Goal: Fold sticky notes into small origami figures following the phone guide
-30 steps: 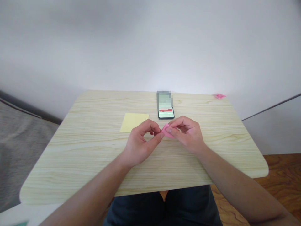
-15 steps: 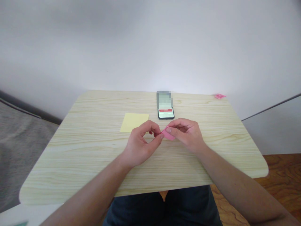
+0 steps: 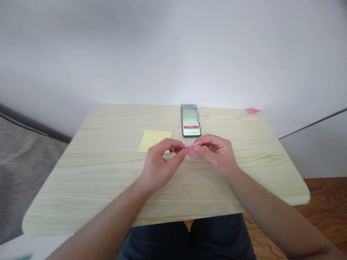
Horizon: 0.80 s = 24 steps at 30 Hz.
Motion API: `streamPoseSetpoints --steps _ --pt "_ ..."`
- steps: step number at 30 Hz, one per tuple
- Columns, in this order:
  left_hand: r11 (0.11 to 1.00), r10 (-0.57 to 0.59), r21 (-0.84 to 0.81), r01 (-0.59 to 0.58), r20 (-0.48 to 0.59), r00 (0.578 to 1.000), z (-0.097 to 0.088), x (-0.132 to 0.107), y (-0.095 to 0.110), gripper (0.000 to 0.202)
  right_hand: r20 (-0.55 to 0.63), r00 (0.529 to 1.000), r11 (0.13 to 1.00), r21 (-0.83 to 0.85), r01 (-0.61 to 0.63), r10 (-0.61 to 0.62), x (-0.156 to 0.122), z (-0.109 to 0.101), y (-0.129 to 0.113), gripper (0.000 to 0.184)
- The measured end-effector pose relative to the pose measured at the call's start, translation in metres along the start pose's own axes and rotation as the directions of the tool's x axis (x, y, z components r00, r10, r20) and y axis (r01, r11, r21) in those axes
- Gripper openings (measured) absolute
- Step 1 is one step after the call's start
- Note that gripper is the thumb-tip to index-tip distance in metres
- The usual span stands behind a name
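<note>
A small folded pink paper (image 3: 192, 150) is pinched between both my hands just above the light wooden table (image 3: 108, 187). My left hand (image 3: 160, 166) grips its left end with thumb and fingertips. My right hand (image 3: 217, 153) holds the right part, thumb on top. The paper is nearly edge-on to the camera, so its shape is hard to read. A yellow paper square (image 3: 154, 140) lies flat on the table just behind my left hand.
A phone (image 3: 191, 122) with its screen lit lies flat at the table's far middle, near the wall. A small pink piece (image 3: 252, 111) sits at the far right corner. Wooden floor shows to the right of the table.
The pink paper has tilted from face-up to nearly edge-on between my fingers. Both hands have shifted slightly but stay in the same place over the table.
</note>
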State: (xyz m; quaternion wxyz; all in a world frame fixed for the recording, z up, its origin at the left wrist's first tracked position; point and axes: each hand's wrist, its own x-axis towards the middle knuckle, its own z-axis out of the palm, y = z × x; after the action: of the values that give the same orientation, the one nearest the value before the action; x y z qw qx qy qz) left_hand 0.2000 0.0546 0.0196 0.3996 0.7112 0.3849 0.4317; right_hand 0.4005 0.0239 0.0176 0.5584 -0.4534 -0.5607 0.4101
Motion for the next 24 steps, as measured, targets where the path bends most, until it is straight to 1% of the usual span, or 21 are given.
streamPoseSetpoints --steps 6,14,19,24 --pt "1.000 0.002 -0.015 -0.003 -0.014 1.000 -0.0004 0.0000 -0.0024 0.014 -0.012 0.999 0.997 -0.071 0.037 -0.037 -0.0001 -0.0010 0.0017 0.014" --pt "1.000 0.001 0.013 -0.001 -0.027 1.000 -0.0012 -0.0006 -0.0026 0.014 -0.024 0.997 0.995 -0.068 0.071 -0.073 0.0000 0.0013 0.0009 0.013" --pt "1.000 -0.010 0.015 0.010 -0.044 0.999 -0.0005 -0.0012 -0.0028 0.012 -0.016 0.998 0.996 -0.067 0.053 -0.054 -0.0006 0.0006 0.0015 0.012" --pt "0.999 -0.029 -0.026 0.028 -0.046 0.999 0.0000 -0.0013 -0.0030 0.015 -0.012 1.000 0.997 -0.082 -0.004 0.003 -0.0011 -0.0013 0.0016 0.016"
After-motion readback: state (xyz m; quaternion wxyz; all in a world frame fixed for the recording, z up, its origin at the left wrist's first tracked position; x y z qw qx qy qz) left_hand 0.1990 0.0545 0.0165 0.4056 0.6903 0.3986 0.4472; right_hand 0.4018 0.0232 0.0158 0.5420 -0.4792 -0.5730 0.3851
